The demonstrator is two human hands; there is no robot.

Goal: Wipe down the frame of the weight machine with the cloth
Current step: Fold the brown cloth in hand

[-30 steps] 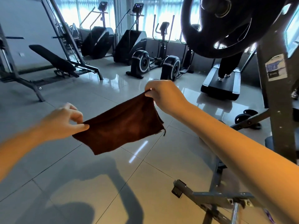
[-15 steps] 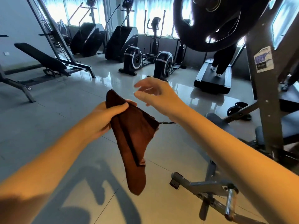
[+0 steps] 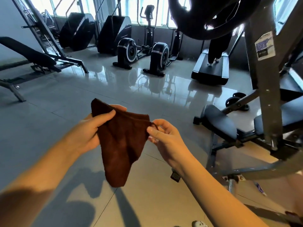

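Note:
A dark brown cloth [image 3: 122, 145] hangs folded in front of me, above the tiled floor. My left hand [image 3: 91, 130] grips its upper left corner with thumb over the fabric. My right hand [image 3: 162, 135] pinches the cloth's right corner near a small loop. The weight machine's grey frame [image 3: 264, 99] rises at the right, with a sticker on its upright and a black weight plate [image 3: 203, 18] hanging overhead. Both hands are well left of the frame, not touching it.
A padded grey seat [image 3: 219, 122] and low frame bars [image 3: 255, 172] lie at the right. Ellipticals [image 3: 142, 51], stair machines and a bench [image 3: 27, 54] stand farther back. A person walks on a treadmill [image 3: 211, 66]. Small weight plates [image 3: 236, 100] lie on the floor.
The cloth went from stretched between both hands to hanging from my left hand. My right hand let go, then took the right corner again. The view has tilted downward.

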